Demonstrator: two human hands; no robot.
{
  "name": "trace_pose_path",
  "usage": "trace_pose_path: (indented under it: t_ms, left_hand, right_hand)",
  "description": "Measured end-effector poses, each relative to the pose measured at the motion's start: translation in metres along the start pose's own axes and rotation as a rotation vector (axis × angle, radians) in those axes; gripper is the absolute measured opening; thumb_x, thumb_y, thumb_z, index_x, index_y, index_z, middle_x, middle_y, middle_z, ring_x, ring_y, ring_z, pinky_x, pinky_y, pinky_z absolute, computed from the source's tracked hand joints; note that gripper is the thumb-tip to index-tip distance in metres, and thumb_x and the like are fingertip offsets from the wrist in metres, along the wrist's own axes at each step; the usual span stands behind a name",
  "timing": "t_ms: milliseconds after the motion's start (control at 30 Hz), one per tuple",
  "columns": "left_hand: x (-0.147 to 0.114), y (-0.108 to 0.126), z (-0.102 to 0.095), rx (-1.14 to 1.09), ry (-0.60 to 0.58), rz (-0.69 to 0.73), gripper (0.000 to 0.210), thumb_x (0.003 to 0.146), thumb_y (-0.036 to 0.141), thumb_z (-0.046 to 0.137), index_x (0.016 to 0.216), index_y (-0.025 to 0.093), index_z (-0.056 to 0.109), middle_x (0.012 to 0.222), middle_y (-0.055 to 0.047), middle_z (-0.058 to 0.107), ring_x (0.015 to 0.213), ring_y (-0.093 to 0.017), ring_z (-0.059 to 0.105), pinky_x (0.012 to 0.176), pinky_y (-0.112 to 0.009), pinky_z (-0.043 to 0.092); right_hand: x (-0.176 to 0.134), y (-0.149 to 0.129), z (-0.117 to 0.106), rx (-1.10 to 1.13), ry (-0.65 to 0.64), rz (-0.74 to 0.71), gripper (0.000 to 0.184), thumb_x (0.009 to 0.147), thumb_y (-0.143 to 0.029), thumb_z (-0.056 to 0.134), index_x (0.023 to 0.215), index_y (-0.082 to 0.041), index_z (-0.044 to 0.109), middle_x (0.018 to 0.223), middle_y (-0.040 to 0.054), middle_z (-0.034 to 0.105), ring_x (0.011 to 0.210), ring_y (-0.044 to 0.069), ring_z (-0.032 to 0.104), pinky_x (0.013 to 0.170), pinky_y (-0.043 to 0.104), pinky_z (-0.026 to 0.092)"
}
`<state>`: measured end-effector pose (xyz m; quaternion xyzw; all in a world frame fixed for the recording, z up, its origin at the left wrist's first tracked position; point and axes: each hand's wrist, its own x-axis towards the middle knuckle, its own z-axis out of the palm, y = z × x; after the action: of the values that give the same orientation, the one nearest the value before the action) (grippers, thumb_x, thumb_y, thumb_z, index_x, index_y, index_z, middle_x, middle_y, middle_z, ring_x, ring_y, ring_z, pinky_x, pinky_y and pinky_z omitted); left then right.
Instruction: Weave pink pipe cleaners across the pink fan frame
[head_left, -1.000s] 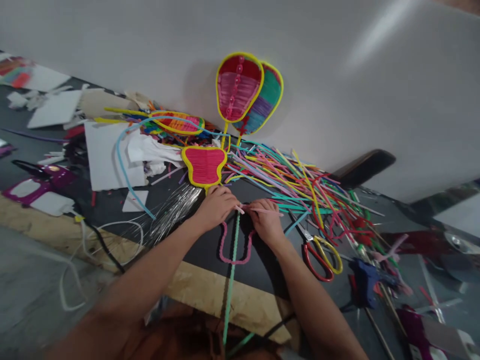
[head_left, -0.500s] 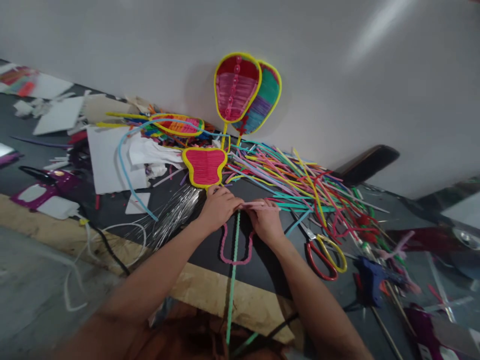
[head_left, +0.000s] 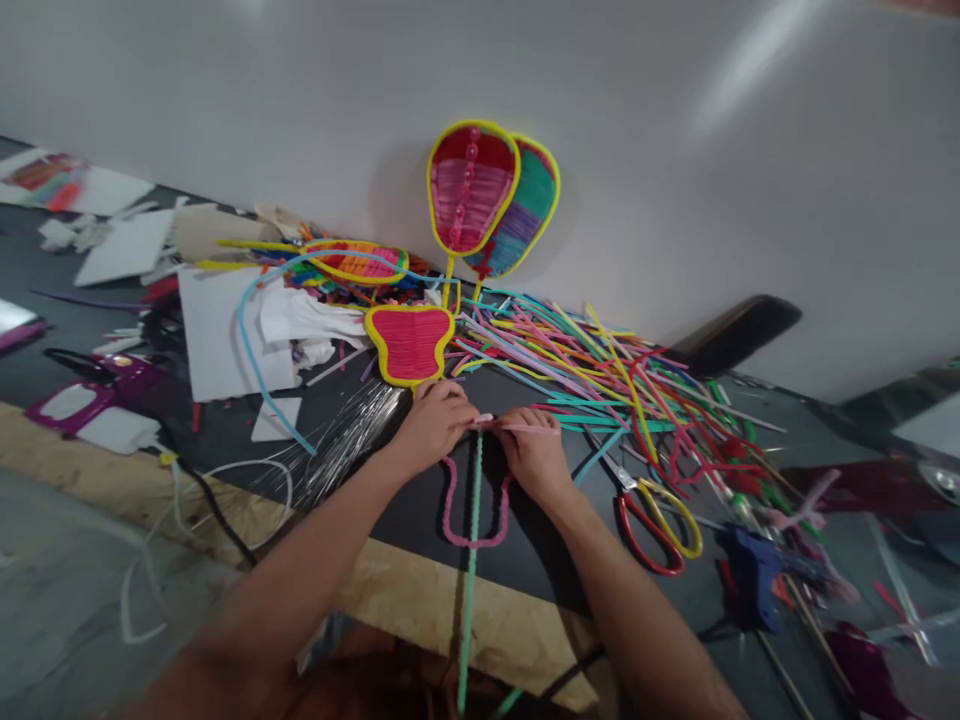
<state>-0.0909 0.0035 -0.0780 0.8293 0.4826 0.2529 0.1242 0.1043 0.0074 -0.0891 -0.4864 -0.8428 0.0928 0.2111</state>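
My left hand is closed with its fingertips pinching the top of a pink pipe-cleaner frame. My right hand is closed on the other side of it, and a loose pink pipe-cleaner end lies across its fingers. Between the hands, a short pale pink piece bridges the top of a twisted green pipe-cleaner stem. The stem runs down through the frame's rounded bottom towards my body. Just beyond my left hand lies a pink fan shape with a yellow edge. My fingers partly hide the frame's upper sides.
Loose coloured pipe cleaners spread behind my right hand. Scissors and a blue glue gun lie to the right. Two finished fans lean against the wall. Thin wires and a purple device are leftward.
The view has tilted slightly, so everything sits a little lower. Only one pink strand now shows over my right hand, where two showed before. Both hands stay at the frame's top.
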Motion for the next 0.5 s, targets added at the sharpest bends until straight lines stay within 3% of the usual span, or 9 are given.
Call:
trace_pose_path:
  t_ms: [267,500]
  left_hand:
    - [0.0029,0.0049,0.0048,-0.009,-0.035,0.011,0.020,0.086,0.020,0.049,0.082,0.024,0.068,0.083,0.000,0.068,0.099,-0.019,0.051,0.089,-0.038,0.031]
    - [0.0050,0.0061,0.0059,0.007,-0.059,-0.071,0.018,0.087,0.025,0.051,0.088,0.023,0.069,0.087,-0.003,0.067,0.097,-0.019,0.052,0.086,-0.038,0.033]
  right_hand:
    - [0.0002,-0.0029,0.0026,-0.048,0.014,-0.019,0.018,0.091,-0.030,0.051,0.089,-0.024,0.067,0.091,0.0031,0.068,0.090,0.019,0.055,0.085,0.035,0.029]
    - [0.0013,-0.0001,0.0002,-0.033,-0.033,-0.017,0.022,0.093,-0.032,0.047,0.091,-0.024,0.068,0.092,0.0049,0.069,0.089,0.020,0.057,0.085,0.035,0.032]
